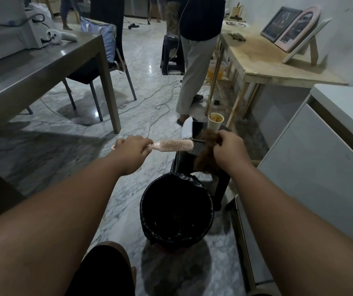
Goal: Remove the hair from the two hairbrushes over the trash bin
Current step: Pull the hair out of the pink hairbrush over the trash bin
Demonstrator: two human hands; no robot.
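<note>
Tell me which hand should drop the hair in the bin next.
Right. The right hand grips the brown hair clump just beyond the bin; the left hand is occupied holding the pink brush by its handle.

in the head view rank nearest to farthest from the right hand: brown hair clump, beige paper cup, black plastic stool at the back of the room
1. brown hair clump: gripped by the right hand itself.
2. beige paper cup: just beyond the hand.
3. black plastic stool: far back, beside the standing person.

Dim indoor light, glare patches on the marble floor [150, 67], soft shadows, wide-angle bending at edges, slight blur
</note>
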